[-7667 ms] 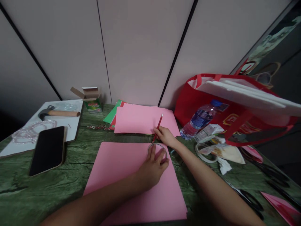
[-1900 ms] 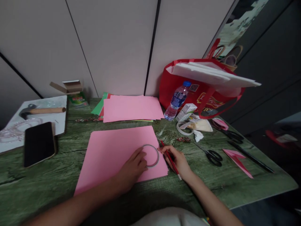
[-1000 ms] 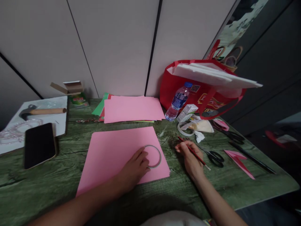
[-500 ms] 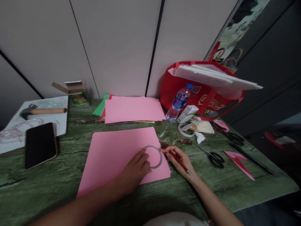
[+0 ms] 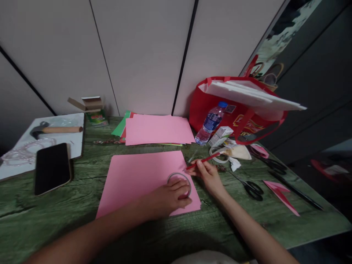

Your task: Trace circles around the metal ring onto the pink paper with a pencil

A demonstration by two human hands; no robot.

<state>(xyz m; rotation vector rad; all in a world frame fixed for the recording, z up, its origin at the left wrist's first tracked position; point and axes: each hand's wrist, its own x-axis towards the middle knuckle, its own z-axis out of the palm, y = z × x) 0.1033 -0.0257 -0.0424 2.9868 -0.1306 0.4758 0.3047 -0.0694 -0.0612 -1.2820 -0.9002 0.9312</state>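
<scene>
My left hand [image 5: 175, 196] lies palm down with fingers apart across a thin grey ring [image 5: 176, 173], pressing it against a sheet of pink paper [image 5: 137, 176]. Part of the ring is hidden under the fingers. My right hand [image 5: 206, 175] grips a red pencil [image 5: 206, 159] between thumb and fingers. The pencil's tip meets the paper just outside the ring's upper right edge, and its other end points up to the right.
Behind lies a stack of pink sheets [image 5: 159, 130]. Right are a water bottle [image 5: 211, 124], a red bag [image 5: 198, 106], scissors [image 5: 253, 190] and folded pink paper [image 5: 280, 196]. A phone [image 5: 53, 168] and a hammer [image 5: 62, 129] lie left.
My left hand has slid right and now covers more of the ring. In my right hand the pencil has turned, its tip now by the ring instead of lying back along the wrist.
</scene>
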